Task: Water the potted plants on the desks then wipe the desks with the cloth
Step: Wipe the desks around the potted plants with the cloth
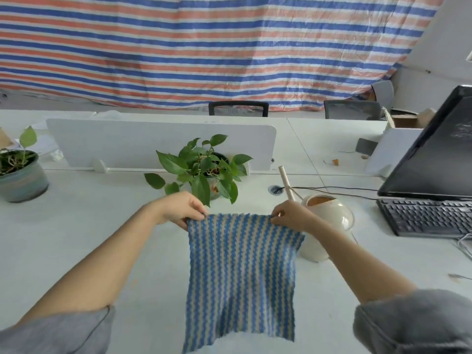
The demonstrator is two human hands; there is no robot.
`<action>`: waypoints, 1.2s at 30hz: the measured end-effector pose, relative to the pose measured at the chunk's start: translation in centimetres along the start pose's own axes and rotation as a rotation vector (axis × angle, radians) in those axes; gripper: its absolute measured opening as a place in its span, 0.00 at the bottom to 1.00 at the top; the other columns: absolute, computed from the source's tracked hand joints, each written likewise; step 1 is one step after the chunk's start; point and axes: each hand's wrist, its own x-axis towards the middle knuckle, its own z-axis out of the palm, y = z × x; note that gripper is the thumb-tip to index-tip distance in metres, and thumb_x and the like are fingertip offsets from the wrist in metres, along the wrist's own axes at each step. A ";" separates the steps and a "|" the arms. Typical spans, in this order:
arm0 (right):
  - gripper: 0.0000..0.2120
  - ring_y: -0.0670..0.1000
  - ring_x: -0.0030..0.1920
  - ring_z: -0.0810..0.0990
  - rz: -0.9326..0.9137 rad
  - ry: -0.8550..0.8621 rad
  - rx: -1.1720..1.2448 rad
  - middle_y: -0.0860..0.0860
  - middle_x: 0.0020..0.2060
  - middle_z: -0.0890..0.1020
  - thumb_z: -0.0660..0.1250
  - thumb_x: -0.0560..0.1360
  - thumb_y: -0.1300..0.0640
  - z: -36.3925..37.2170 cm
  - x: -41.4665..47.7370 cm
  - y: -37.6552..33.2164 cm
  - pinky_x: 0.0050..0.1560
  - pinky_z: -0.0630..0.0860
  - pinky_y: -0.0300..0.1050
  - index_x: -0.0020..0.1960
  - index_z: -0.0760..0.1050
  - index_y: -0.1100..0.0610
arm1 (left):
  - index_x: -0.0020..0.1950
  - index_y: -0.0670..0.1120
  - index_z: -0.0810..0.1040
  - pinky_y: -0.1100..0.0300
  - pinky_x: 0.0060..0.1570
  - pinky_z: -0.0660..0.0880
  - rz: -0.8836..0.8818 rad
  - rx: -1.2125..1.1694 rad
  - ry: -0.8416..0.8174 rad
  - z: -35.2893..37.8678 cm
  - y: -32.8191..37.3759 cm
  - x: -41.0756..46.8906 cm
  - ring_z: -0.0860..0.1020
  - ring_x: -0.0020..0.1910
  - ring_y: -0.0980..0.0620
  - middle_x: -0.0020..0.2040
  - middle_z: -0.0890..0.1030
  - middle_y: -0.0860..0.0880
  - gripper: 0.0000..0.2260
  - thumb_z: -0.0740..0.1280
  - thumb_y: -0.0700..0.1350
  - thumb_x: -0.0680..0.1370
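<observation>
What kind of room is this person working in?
Most likely a shared office. Long white desks are split by a low white divider panel. A black computer monitor stands over a black keyboard, and a black mesh office chair sits behind the desks.

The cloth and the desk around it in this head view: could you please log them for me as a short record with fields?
cloth: blue and cream stripes, held spread out over the desk
left hand: pinches the cloth's top left corner
right hand: pinches its top right corner
watering can: cream, on the desk behind the right hand
leafy plant: beyond the cloth
second plant: far left, grey-green pot
keyboard: right edge
</observation>
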 end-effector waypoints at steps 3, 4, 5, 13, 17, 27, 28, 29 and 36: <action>0.13 0.56 0.54 0.77 0.084 -0.038 -0.195 0.56 0.55 0.80 0.59 0.77 0.55 6.5 1.8 1.5 0.52 0.73 0.48 0.56 0.77 0.58 | 0.53 0.40 0.81 0.60 0.44 0.74 -0.045 0.156 0.015 4.8 -4.1 4.0 0.77 0.45 0.49 0.50 0.82 0.42 0.10 0.63 0.35 0.75; 0.13 0.57 0.54 0.77 0.100 -0.024 -0.204 0.56 0.55 0.80 0.58 0.77 0.56 7.8 1.8 1.8 0.52 0.74 0.49 0.57 0.77 0.58 | 0.54 0.39 0.81 0.59 0.49 0.74 -0.054 0.149 0.043 6.1 -5.4 4.6 0.78 0.47 0.47 0.53 0.82 0.40 0.11 0.63 0.34 0.75; 0.13 0.58 0.54 0.77 0.106 -0.002 -0.200 0.57 0.54 0.80 0.57 0.78 0.57 8.4 1.6 1.8 0.52 0.73 0.49 0.57 0.77 0.59 | 0.54 0.38 0.81 0.58 0.53 0.74 -0.066 0.111 0.077 7.0 -6.4 4.9 0.78 0.49 0.47 0.54 0.82 0.39 0.11 0.63 0.33 0.75; 0.10 0.52 0.38 0.81 -0.349 0.230 -0.242 0.50 0.36 0.83 0.61 0.74 0.55 9.7 -5.5 2.0 0.40 0.70 0.38 0.43 0.81 0.54 | 0.54 0.46 0.83 0.73 0.50 0.70 0.212 0.198 0.259 9.3 -9.6 -1.8 0.76 0.45 0.64 0.50 0.81 0.56 0.10 0.63 0.41 0.77; 0.16 0.51 0.53 0.78 -0.230 -0.320 -0.127 0.51 0.53 0.82 0.60 0.77 0.47 12.6 -9.1 2.3 0.53 0.70 0.40 0.63 0.73 0.49 | 0.64 0.56 0.75 0.65 0.62 0.66 0.217 0.555 -0.093 11.8 -12.3 -4.5 0.73 0.61 0.60 0.62 0.78 0.58 0.17 0.63 0.55 0.75; 0.20 0.55 0.63 0.66 0.207 -0.089 -0.142 0.55 0.60 0.70 0.63 0.74 0.47 14.0 -3.9 3.9 0.59 0.68 0.45 0.63 0.70 0.54 | 0.64 0.51 0.68 0.51 0.69 0.58 -0.022 0.581 0.086 13.0 -9.7 1.7 0.48 0.76 0.44 0.75 0.55 0.43 0.15 0.60 0.48 0.77; 0.16 0.55 0.62 0.66 0.217 -0.095 -0.121 0.54 0.58 0.70 0.64 0.73 0.48 14.0 -3.9 3.9 0.57 0.68 0.45 0.58 0.72 0.54 | 0.53 0.52 0.71 0.51 0.69 0.58 -0.042 0.553 0.077 13.1 -9.7 2.1 0.48 0.76 0.44 0.75 0.57 0.43 0.07 0.60 0.46 0.76; 0.11 0.55 0.61 0.67 0.223 -0.098 -0.085 0.54 0.56 0.71 0.65 0.73 0.49 13.9 -4.0 4.0 0.56 0.68 0.44 0.52 0.74 0.53 | 0.44 0.54 0.69 0.52 0.69 0.58 -0.031 0.514 0.073 13.0 -9.5 2.0 0.48 0.76 0.44 0.74 0.58 0.44 0.04 0.61 0.44 0.75; 0.09 0.49 0.41 0.72 0.190 -0.085 0.781 0.49 0.35 0.76 0.68 0.68 0.63 9.7 -7.2 4.6 0.45 0.68 0.41 0.33 0.69 0.56 | 0.37 0.48 0.69 0.63 0.45 0.69 0.105 0.013 -0.094 9.5 -8.9 -1.3 0.72 0.43 0.54 0.41 0.73 0.53 0.07 0.62 0.39 0.74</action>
